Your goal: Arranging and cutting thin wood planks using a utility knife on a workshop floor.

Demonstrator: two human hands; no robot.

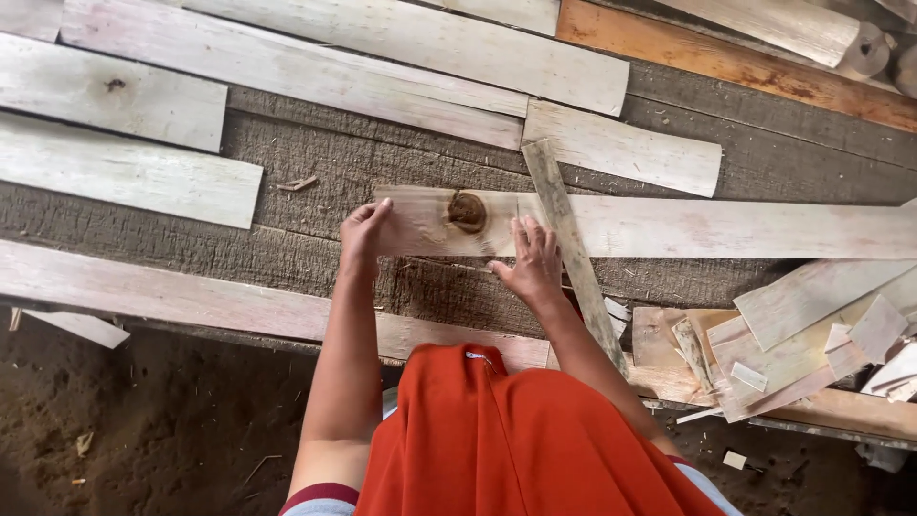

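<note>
A long pale wooden slat (688, 229) with a dark brown knot (467, 211) lies across a rough grey wooden surface (315, 162). My left hand (361, 234) grips the slat's left end, thumb on top. My right hand (528, 263) rests flat on the slat just right of the knot, fingers spread. A narrow grey strip (564, 225) lies diagonally over the slat, beside my right hand. An orange garment (497, 440) fills the bottom centre.
Several pale boards (287, 62) lie side by side across the top and left. A reddish plank (726, 62) runs at the top right. A heap of offcuts (812, 344) sits at the right. Dirt floor (143, 430) shows bottom left.
</note>
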